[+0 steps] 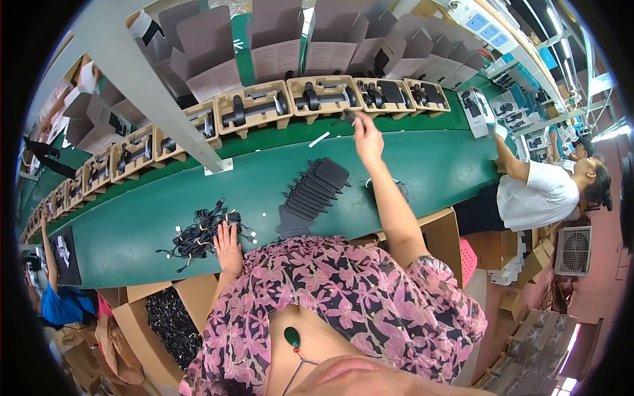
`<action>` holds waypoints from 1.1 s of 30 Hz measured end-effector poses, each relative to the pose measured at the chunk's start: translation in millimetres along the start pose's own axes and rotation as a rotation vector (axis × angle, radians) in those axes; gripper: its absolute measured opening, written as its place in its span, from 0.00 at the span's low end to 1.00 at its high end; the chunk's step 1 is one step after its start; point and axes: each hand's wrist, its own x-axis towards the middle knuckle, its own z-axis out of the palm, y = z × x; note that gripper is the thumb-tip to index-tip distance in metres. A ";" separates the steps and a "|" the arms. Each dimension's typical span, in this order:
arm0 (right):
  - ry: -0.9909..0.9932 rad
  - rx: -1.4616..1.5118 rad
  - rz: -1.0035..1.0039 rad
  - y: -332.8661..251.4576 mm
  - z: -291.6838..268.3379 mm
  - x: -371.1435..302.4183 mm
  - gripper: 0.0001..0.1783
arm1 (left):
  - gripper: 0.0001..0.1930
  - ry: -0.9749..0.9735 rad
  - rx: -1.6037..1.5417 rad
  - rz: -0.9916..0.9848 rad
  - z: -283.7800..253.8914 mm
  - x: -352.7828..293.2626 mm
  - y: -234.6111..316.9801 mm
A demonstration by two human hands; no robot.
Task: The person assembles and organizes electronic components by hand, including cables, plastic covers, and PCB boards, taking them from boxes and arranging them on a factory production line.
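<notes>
Bundled black cables (201,234) lie in a loose heap on the green conveyor belt (422,165), close to the person's body, and the left hand (229,245) rests flat on the belt at the heap's right edge, fingers spread and touching the nearest coils, closed on nothing. Below it, off the belt's near edge, an open cardboard box (173,323) holds many more black cables. Just right of the heap, a fanned stack of flat black pouches (312,193) lies on the belt, apart from both hands. The right arm stretches out across the belt, and the right hand (367,137) is raised at the far side with fingertips pinched on a small dark piece (349,117) at the front edge of a moulded pulp tray (325,96). That tray stands in a long row of like trays, each carrying black parts, along the belt's far edge; one such is the tray to its left (254,105). Behind the row stand open brown cartons (274,39) with their flaps up. At the right end of the belt another person in a white shirt (536,195) leans toward the belt, and at the left a person in a blue top (63,303) reaches up to it.
</notes>
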 end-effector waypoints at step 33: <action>-0.181 -0.377 -0.205 -51.8 133.0 112.0 0.18 | 0.34 -0.044 0.122 -0.288 4.8 -3.0 7.1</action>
